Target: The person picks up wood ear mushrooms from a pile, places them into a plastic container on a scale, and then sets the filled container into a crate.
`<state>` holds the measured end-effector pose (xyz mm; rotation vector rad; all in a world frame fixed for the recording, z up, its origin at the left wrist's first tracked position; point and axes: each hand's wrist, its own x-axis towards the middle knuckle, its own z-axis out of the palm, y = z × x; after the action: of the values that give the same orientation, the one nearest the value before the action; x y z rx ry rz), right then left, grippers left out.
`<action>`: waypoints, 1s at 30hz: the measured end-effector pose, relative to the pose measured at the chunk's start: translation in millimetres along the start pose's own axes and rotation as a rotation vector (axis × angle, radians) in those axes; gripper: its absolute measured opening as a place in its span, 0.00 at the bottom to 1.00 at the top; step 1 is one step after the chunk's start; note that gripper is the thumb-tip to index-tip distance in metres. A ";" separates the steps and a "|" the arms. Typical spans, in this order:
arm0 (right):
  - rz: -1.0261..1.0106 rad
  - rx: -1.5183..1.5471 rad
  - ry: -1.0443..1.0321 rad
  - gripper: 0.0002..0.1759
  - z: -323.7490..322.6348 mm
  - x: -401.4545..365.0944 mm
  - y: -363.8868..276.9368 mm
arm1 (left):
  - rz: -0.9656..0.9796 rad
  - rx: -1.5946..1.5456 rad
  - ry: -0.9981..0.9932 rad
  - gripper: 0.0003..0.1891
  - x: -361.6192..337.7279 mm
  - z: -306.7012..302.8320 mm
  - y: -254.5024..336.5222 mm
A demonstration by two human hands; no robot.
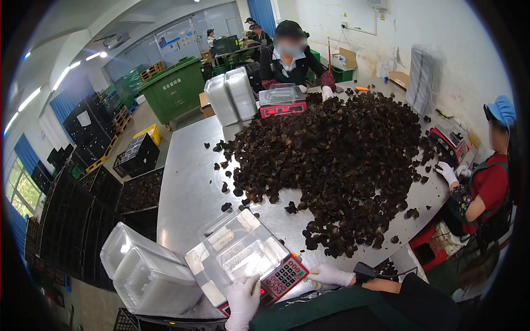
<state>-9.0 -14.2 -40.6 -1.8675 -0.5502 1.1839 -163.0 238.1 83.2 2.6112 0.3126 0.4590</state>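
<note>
A clear plastic tray (251,258) lies on the red digital scale (284,278) at the table's near edge. My left hand (243,300), in a white glove, is at the tray's near edge with its fingers closed on it. Beside the scale's right corner is my right hand (329,275), also gloved, its fingers curled together; anything inside them is hidden. Beyond the scale spreads a large heap of dark, wrinkled, mushroom-like pieces (331,149). Stacked clear trays (149,276) stand left of the scale.
Across the metal table (185,165), a person in a dark cap works beside another scale (282,101) and upright tray stacks (231,96). On the right, a person in a blue hat has gloved hands near a third scale (450,142). Black crates (138,154) stand left.
</note>
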 end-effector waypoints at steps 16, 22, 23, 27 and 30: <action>-0.011 -0.013 0.028 0.17 0.1 -1.5 -2.0 | -0.029 -0.040 0.010 0.10 -2.1 0.1 5.2; -0.123 -0.194 0.129 0.19 3.5 3.3 6.3 | -0.021 -0.080 0.039 0.11 -2.2 -2.9 7.6; -0.179 -0.275 0.188 0.20 3.8 4.8 12.7 | -0.026 -0.098 0.045 0.11 -0.5 -1.4 6.5; -0.139 -0.161 0.084 0.21 2.8 -4.5 -1.3 | -0.013 -0.076 0.024 0.12 -2.2 -1.2 9.6; -0.066 -0.100 0.046 0.19 0.8 -13.8 -15.9 | -0.004 -0.075 -0.049 0.14 -0.6 -3.5 12.4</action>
<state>-14.9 -15.0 -20.4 -1.9412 -0.6506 1.0854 -163.2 228.7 92.0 2.5443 0.2789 0.3974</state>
